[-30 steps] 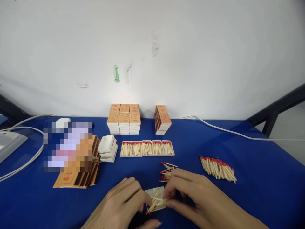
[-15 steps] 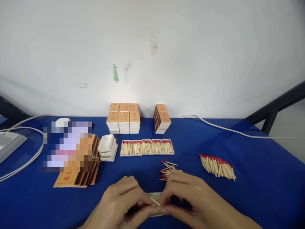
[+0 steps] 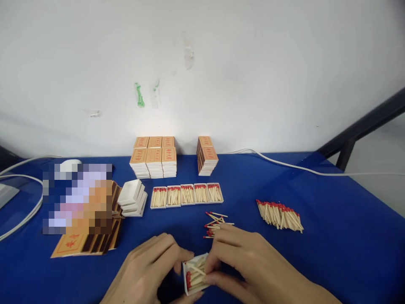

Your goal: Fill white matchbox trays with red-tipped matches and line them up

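A small white matchbox tray sits close in front of me, tilted a little, with red-headed matches lying in it. My left hand grips the tray, its fingers at the far left corner and its thumb along the near edge. Over the tray's right side, my right hand pinches match sticks; its fingers hide how many. One match lies slantwise across the others beside these fingertips. Just beyond my right hand is a loose scatter of matches.
Several filled trays stand in a row, with stacked empty trays to their left. Behind are matchbox stacks and a smaller stack. Flat sleeves lie left, a match pile right. A white cable crosses the back.
My left hand has moved from a pinch at the matches to the tray's left side, uncovering the tray. My right hand still pinches matches. The view has swung slightly right.
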A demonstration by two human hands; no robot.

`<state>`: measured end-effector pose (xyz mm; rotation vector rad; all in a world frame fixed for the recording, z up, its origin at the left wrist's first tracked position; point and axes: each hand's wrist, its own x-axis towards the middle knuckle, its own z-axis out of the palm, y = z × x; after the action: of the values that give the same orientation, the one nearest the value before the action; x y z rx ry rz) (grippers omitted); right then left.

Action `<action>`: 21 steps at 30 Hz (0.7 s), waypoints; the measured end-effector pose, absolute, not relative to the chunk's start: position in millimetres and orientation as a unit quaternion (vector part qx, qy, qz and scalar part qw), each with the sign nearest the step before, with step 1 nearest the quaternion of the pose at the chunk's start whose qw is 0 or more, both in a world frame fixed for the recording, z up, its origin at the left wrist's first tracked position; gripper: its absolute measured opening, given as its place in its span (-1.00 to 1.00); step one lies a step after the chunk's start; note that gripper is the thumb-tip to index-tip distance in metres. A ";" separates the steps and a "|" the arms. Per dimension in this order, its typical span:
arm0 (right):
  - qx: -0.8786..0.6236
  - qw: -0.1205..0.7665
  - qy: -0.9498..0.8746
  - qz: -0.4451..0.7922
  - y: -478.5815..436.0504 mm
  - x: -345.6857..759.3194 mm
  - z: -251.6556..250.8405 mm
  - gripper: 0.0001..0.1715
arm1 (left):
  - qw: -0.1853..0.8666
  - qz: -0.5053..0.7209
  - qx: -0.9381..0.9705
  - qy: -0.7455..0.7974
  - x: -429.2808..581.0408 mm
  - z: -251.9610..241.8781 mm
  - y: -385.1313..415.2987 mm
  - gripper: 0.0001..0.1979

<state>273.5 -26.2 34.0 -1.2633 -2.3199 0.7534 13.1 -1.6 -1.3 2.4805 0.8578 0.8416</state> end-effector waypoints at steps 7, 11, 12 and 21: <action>-0.501 0.234 -0.795 0.248 -22.9 278.1 50.4 -0.88 | 0.163 0.295 0.889 0.311 10.1 -1.0 -0.1 -0.59; -0.577 0.232 -0.764 0.174 -15.7 286.4 43.3 -0.97 | 0.176 0.298 0.887 0.307 10.4 -1.4 -2.8 -0.71; -0.592 0.222 -0.760 0.150 -14.4 287.9 39.7 -0.89 | 0.179 0.310 0.882 0.308 10.7 -2.4 -3.2 -0.72; -0.624 0.190 -0.753 0.092 -11.7 289.3 30.1 -0.66 | 0.167 0.330 0.871 0.323 13.4 -4.3 -0.9 -0.73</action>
<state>289.3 -11.7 30.1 -1.7537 -2.1154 0.2599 13.4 -0.9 -4.3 2.4794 0.9189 0.9394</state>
